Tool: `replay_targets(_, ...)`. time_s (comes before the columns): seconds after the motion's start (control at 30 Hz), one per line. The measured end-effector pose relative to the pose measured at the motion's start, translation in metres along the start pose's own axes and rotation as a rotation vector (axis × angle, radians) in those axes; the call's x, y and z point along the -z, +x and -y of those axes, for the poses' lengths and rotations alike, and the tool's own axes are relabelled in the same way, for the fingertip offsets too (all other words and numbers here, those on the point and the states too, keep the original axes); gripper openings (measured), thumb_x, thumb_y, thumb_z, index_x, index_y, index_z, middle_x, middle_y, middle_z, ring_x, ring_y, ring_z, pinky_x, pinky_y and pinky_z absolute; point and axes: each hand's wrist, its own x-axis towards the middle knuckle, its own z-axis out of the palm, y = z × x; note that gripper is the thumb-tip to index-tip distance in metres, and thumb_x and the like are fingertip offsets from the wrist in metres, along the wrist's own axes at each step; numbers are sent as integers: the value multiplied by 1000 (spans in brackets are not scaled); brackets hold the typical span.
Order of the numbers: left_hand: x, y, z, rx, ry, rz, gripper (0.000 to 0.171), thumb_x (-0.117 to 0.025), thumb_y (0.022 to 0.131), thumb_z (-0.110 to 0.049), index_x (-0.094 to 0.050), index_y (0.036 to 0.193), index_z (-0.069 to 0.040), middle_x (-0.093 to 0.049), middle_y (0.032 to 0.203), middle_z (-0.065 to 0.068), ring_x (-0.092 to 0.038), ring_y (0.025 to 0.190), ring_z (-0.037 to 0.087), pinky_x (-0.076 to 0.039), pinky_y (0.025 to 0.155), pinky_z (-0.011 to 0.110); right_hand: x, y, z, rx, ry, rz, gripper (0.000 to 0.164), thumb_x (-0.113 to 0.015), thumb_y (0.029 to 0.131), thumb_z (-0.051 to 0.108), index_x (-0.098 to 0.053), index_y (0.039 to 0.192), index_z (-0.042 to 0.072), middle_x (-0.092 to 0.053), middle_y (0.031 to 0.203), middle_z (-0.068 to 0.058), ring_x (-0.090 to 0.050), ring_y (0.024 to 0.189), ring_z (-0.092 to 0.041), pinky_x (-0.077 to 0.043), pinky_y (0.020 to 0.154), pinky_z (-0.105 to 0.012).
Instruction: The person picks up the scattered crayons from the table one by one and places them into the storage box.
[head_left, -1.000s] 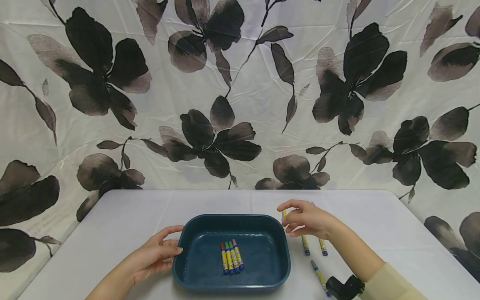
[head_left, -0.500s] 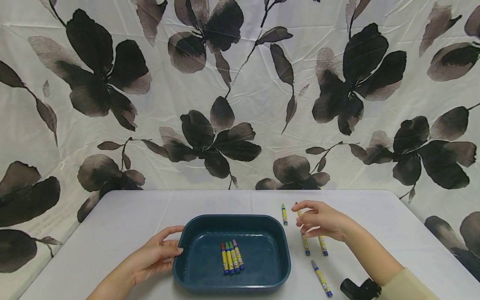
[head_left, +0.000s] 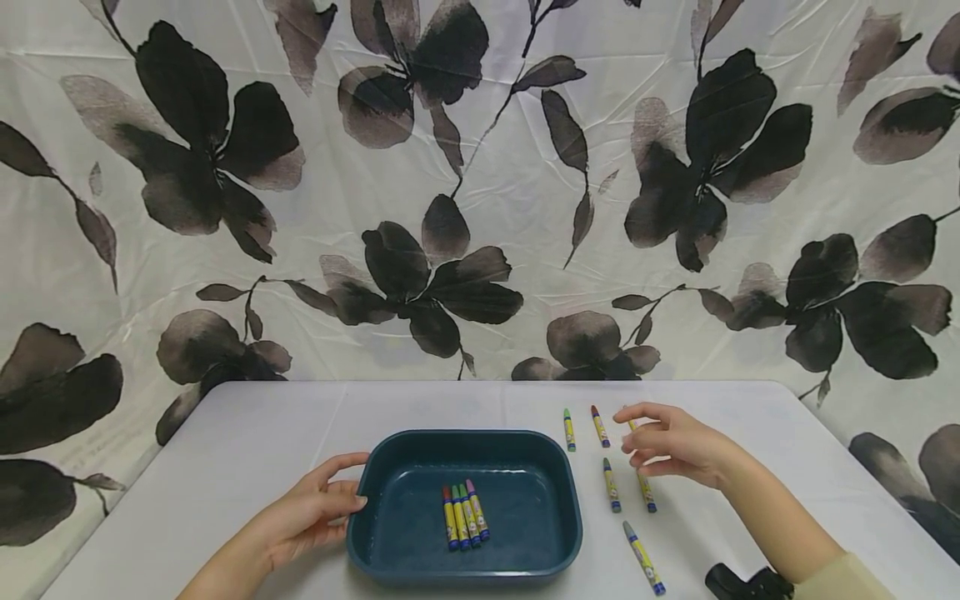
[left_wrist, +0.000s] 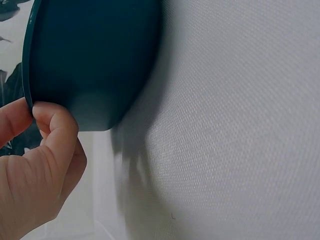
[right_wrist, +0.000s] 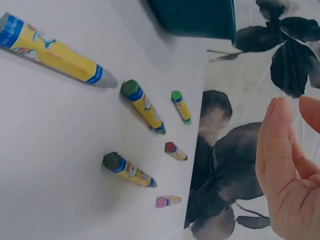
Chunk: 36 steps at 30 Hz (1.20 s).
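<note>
My left hand (head_left: pixel 303 512) pinches the left rim of a dark teal rectangular basin (head_left: pixel 465 573); in the left wrist view the basin's wall (left_wrist: pixel 95 60) shows beside the thumb and fingers. Several crayons in yellow wrappers lie side by side inside it, among them a red crayon (head_left: pixel 450 521) and a purple crayon (head_left: pixel 477 510). My right hand (head_left: pixel 675 442) hovers above the table with loosely bent fingers, holding nothing. It partly hides a pink crayon (right_wrist: pixel 168 201) and is above the upper end of a dark crayon (head_left: pixel 647 493).
Right of the basin lie a light green crayon (head_left: pixel 569 430), a brownish-red crayon (head_left: pixel 600 427), a dark green crayon (head_left: pixel 611 485) and a grey crayon (head_left: pixel 643 557). The white table (head_left: pixel 262 425) ends at a floral cloth backdrop (head_left: pixel 450 167). A black camera (head_left: pixel 750 582) sits on the right wrist.
My right hand has moved rightward, away from the basin and across the crayons, uncovering the light green and brownish-red ones. The left hand, basin and crayons have stayed in place.
</note>
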Motion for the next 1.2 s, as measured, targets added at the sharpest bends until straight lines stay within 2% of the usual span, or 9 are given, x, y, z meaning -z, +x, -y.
replay_targets(0.4, 0, 0, -1, 6, -1, -4, 70, -57, 87, 3, -15, 144, -3, -56, 107, 12, -59, 85, 18, -53, 73, 30, 11, 0, -19, -33, 55, -39, 40, -61, 85, 6, -47, 122, 3, -62, 86, -5, -61, 72, -14, -54, 66, -28)
replay_targets(0.73, 0, 0, 0, 10, -7, -4, 72, -56, 87, 4, -14, 144, -4, -56, 106, 13, -60, 84, 17, -53, 73, 31, 14, 1, -39, -91, 66, -65, 46, -63, 83, 6, -44, 124, -2, -63, 83, -2, -60, 70, -13, -52, 63, -25)
replay_targets(1.0, -1, 0, 0, 10, -1, -9, 72, -57, 87, 4, -14, 144, -4, -56, 106, 12, -60, 85, 18, -53, 74, 31, 17, 2, -52, -103, 89, -72, 45, -62, 83, 4, -44, 124, -4, -62, 79, -2, -61, 68, -12, -52, 60, -24)
replay_targets(1.2, -1, 0, 0, 10, -1, -16, 71, -57, 87, 3, -16, 144, -4, -56, 108, 13, -59, 84, 17, -53, 72, 29, 18, 5, -60, -129, 68, -108, 48, -63, 81, 3, -43, 124, -4, -63, 74, -3, -61, 66, -11, -52, 59, -23)
